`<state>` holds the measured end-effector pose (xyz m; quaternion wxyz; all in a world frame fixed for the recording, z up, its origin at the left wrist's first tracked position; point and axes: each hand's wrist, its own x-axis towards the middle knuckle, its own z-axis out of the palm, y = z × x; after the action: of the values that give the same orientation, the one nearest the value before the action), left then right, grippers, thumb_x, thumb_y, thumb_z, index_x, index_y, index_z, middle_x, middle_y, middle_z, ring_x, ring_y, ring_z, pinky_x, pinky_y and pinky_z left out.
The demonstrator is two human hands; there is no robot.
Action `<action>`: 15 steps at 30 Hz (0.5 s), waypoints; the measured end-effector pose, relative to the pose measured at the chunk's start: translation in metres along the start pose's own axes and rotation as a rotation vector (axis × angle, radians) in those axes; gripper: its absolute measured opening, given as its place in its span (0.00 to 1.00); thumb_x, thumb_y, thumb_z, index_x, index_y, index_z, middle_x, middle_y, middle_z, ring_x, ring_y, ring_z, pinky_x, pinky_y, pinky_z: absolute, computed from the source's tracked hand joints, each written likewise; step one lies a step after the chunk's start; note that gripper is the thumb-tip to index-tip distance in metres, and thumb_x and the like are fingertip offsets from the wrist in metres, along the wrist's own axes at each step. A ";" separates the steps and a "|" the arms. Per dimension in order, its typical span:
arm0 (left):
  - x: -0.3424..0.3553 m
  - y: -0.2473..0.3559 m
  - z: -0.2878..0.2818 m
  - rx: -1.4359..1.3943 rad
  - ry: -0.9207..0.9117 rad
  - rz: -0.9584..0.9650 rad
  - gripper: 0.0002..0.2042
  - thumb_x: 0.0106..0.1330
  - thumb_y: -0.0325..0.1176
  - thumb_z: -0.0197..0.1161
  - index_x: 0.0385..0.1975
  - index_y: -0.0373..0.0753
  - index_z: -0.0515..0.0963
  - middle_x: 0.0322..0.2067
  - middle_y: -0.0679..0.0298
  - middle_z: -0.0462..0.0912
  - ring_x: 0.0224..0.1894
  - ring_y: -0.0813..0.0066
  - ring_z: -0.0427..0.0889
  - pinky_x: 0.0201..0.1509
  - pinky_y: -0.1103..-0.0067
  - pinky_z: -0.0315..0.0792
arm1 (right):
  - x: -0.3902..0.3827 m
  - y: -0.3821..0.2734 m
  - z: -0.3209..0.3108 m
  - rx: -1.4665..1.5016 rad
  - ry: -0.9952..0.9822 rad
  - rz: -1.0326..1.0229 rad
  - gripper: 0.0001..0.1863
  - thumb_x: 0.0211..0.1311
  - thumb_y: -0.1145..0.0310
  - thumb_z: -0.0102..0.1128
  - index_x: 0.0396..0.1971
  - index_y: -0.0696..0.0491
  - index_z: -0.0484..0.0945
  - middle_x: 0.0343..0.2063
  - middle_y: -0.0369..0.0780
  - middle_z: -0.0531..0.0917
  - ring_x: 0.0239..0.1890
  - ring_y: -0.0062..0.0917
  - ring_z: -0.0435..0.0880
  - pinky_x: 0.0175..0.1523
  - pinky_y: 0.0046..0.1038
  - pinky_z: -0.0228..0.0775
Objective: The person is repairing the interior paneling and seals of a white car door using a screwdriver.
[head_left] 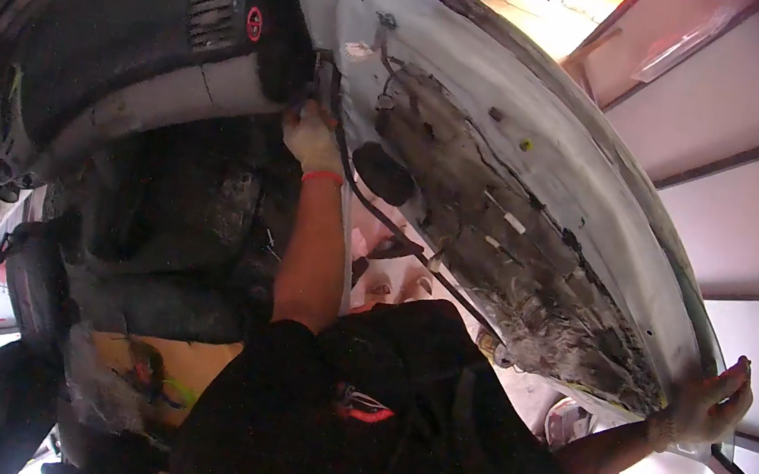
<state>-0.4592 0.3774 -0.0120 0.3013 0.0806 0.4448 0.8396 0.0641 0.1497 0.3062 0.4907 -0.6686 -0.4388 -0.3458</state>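
Observation:
A car door (553, 176) stands swung open to my right, its inner panel off and the dirty grey inside bare. My left hand (314, 136), in a pale glove with a red band at the wrist, is at the front door pillar beside the dashboard (153, 25). Its fingers are curled in near the dark rubber door seal (346, 148); what they hold is hidden. My right hand (707, 405), also pale-gloved, is closed at the door's far lower-right corner, gripping its edge.
The dark car interior lies to the left, with a yellow-brown panel (164, 364) low down. A round dark speaker opening (384, 173) and loose wires show on the door. White wall panels (745, 119) with dark frames stand beyond the door.

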 end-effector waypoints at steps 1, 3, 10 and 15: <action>-0.002 0.000 -0.001 0.007 -0.006 -0.005 0.13 0.71 0.33 0.63 0.52 0.37 0.76 0.37 0.64 0.81 0.30 0.74 0.78 0.32 0.75 0.76 | -0.002 0.001 0.001 -0.009 -0.002 0.005 0.11 0.73 0.65 0.62 0.41 0.56 0.88 0.38 0.41 0.88 0.41 0.26 0.85 0.46 0.29 0.78; -0.009 0.009 0.004 -0.062 0.110 -0.322 0.13 0.76 0.38 0.58 0.52 0.38 0.78 0.44 0.62 0.85 0.38 0.64 0.84 0.36 0.70 0.79 | -0.001 0.002 0.002 0.137 0.025 -0.029 0.10 0.72 0.66 0.63 0.39 0.57 0.88 0.37 0.39 0.88 0.38 0.25 0.84 0.43 0.28 0.78; -0.012 0.000 0.008 -0.028 0.012 -0.039 0.15 0.77 0.39 0.56 0.56 0.39 0.78 0.48 0.60 0.85 0.41 0.63 0.85 0.39 0.71 0.82 | -0.001 0.012 -0.001 0.135 0.015 -0.060 0.10 0.73 0.70 0.62 0.41 0.59 0.88 0.37 0.40 0.88 0.36 0.22 0.82 0.41 0.26 0.76; -0.003 -0.007 0.004 -0.114 -0.035 -0.174 0.14 0.78 0.42 0.50 0.53 0.43 0.75 0.34 0.62 0.80 0.28 0.72 0.76 0.29 0.74 0.71 | 0.003 0.019 -0.003 0.106 -0.051 -0.068 0.13 0.76 0.66 0.59 0.46 0.61 0.85 0.43 0.45 0.88 0.45 0.27 0.87 0.54 0.29 0.82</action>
<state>-0.4519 0.3818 -0.0145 0.3851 0.0388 0.3963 0.8326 0.0830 0.1451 0.3029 0.5019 -0.6350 -0.4914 -0.3216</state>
